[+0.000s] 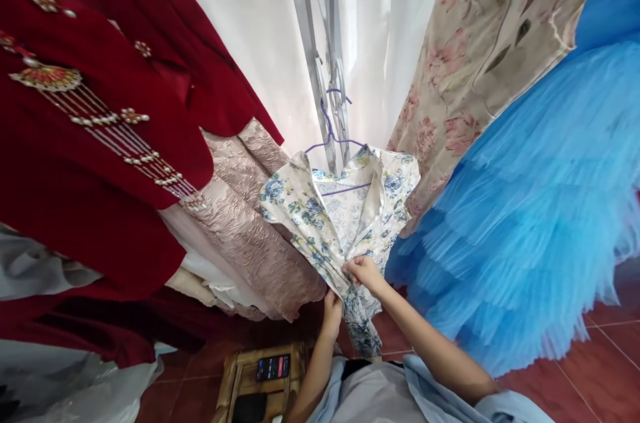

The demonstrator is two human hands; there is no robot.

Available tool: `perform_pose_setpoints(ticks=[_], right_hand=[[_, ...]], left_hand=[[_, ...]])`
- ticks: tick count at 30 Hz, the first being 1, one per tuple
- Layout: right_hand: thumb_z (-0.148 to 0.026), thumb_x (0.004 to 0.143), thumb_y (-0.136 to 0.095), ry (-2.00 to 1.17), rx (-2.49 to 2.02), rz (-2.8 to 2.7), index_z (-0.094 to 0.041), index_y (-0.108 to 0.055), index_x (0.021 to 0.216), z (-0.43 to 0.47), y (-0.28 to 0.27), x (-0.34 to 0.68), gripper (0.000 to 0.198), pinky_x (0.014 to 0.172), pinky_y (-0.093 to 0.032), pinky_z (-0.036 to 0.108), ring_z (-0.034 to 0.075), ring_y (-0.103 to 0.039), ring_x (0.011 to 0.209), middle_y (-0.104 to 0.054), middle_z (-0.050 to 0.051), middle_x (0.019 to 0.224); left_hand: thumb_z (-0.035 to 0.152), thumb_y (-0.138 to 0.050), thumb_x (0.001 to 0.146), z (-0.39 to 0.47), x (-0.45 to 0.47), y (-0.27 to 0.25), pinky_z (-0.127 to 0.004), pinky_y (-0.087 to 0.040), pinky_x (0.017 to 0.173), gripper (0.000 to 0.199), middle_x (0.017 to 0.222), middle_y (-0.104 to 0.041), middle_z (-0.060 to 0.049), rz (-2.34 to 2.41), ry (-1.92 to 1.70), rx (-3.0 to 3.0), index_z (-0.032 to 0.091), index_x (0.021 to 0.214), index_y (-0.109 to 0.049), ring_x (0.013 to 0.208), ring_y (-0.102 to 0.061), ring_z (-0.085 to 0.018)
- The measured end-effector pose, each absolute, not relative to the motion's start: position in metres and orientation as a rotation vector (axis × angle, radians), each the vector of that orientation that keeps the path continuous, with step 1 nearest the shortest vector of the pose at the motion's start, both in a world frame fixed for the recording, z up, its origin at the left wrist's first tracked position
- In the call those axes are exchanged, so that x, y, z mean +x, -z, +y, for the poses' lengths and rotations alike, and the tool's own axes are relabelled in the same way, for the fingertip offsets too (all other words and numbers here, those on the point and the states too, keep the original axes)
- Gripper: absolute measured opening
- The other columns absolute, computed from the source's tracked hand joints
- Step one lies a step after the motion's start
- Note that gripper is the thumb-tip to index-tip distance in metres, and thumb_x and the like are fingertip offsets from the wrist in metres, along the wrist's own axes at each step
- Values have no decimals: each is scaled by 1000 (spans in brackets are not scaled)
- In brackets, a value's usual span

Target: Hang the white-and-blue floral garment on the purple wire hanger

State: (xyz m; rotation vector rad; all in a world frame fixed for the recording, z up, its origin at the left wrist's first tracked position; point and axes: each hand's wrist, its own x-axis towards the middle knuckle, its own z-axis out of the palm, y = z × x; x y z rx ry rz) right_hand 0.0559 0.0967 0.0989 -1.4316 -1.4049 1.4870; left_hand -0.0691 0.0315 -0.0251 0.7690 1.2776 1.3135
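A white dress with blue and yellow flowers (313,220) hangs from a purple wire hanger (330,133) in front of me. Its opening runs down in a V from the neckline, with the hanger's lower bar showing inside. At the bottom of that V, my right hand (365,273) is closed in a pinch on the dress; whether a zipper pull is between the fingertips I cannot make out. Lower and to the left, my left hand (333,313) grips the dress's edge, its fingers partly hidden by the cloth. Below my hands the skirt bunches and hangs down.
Grey metal stand poles (313,23) rise behind the hanger before a white curtain (240,3). Red beaded garments (125,163) and a pink brocade skirt (270,243) hang at left, a blue tulle dress (525,210) at right. A phone (273,368) lies on a wooden stool (240,376).
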Motion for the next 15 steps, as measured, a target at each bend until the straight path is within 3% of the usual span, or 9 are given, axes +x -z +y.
perform_pose_setpoints(ticks=[3, 8, 15], right_hand=[[-45, 83, -56, -1474, -1302, -1295, -17, -59, 59, 112, -133, 58, 36, 39, -28, 23, 9, -35, 34, -47, -3, 39], [-47, 76, -70, -1334, -943, -1146, -16, -62, 60, 158, -235, 54, 35, 36, -23, 21, 6, -33, 34, -49, -4, 41], [-48, 80, -69, -1142, -751, -1177, -15, -63, 64, 211, -343, 32, 37, 37, -27, 19, 5, -35, 37, -49, -5, 43]], left_hand=[[31, -73, 63, 43, -67, 27, -43, -45, 106, 33, 108, -76, -13, 1286, -1305, 810, 15, 91, -74, 114, -66, -34], [28, -73, 58, 55, -67, 31, -44, -44, 107, 35, 109, -76, -15, 1310, -1277, 794, 15, 91, -73, 114, -66, -35], [39, -79, 53, 53, -71, 30, -47, -47, 104, 39, 104, -76, -14, 1294, -1245, 828, 16, 83, -73, 112, -66, -38]])
